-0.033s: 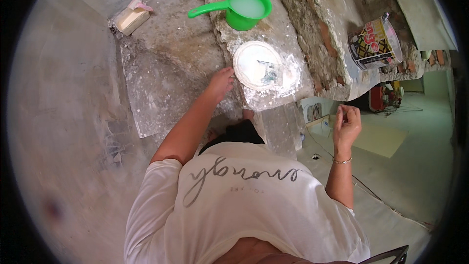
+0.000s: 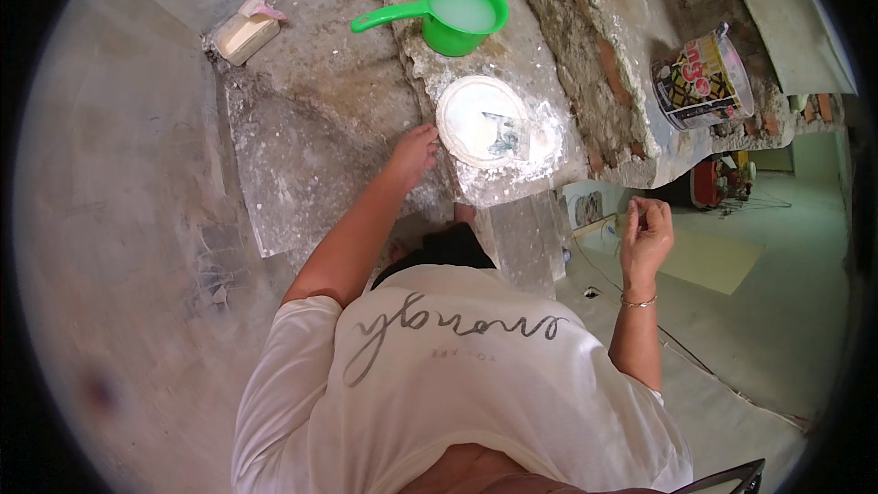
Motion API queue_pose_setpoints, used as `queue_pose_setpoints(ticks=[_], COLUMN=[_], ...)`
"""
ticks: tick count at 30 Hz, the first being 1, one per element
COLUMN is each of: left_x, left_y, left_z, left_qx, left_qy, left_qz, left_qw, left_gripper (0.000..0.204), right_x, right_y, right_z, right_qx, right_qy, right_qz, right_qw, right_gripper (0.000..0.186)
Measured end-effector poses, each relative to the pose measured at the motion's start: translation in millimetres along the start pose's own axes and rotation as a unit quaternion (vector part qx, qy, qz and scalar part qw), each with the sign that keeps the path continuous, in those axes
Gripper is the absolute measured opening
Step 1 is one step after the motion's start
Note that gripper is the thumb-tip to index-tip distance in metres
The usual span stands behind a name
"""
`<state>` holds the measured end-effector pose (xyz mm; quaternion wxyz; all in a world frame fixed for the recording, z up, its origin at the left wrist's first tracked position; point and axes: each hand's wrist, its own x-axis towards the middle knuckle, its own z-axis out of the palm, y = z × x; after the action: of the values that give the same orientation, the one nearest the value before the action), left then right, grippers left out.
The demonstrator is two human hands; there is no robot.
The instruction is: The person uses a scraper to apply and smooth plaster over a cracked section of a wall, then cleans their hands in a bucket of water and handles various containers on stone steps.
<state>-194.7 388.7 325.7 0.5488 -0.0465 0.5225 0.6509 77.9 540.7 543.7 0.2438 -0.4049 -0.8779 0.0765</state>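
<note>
On the rough concrete step lies a round white dish or lid with white powder in it and a small greyish rectangular piece across its right part. My left hand is at its left rim, fingers bent with the tips touching or very close to the edge; whether they grip it cannot be made out. Off to the right, above the lower floor, my right hand is raised with its fingers curled together, and anything inside them is hidden. Beyond the dish stands a green dipper holding cloudy whitish liquid, its handle pointing left.
White powder is scattered around the dish. A printed plastic bucket stands on a higher step at the right. On the far left rests a pale block with a pink piece on top. The broken steps show brick and jagged edges.
</note>
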Motion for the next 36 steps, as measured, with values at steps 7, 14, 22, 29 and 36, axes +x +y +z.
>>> queue_pose_setpoints(ticks=[7,14,22,29,36], left_x=[-13.5,-19.0,-45.4,-72.5,-75.5], left_y=[8.2,2.3,-24.2,-77.5,-72.8], left_z=[22.0,26.5,28.9,20.9,5.2], left_qx=[0.067,0.039,-0.06,-0.164,-0.129], left_qy=[0.072,0.114,0.037,-0.115,-0.175], left_qz=[0.076,0.077,-0.02,-0.149,-0.18], left_qw=[0.992,0.99,0.997,0.968,0.959], left_gripper=[0.038,0.028,0.02,0.025,0.038], right_x=[-15.9,-17.2,-17.1,-27.6,-36.8], right_y=[-5.6,-15.2,-13.5,-5.9,4.6], right_z=[15.2,32.2,36.0,37.8,48.6], right_qx=[0.028,0.063,0.024,-0.011,-0.015], right_qy=[-0.07,-0.131,-0.153,-0.212,-0.254], right_qz=[0.004,-0.035,-0.059,-0.024,-0.035], right_qw=[0.997,0.989,0.986,0.977,0.966], right_gripper=[0.004,0.006,0.006,0.008,0.012])
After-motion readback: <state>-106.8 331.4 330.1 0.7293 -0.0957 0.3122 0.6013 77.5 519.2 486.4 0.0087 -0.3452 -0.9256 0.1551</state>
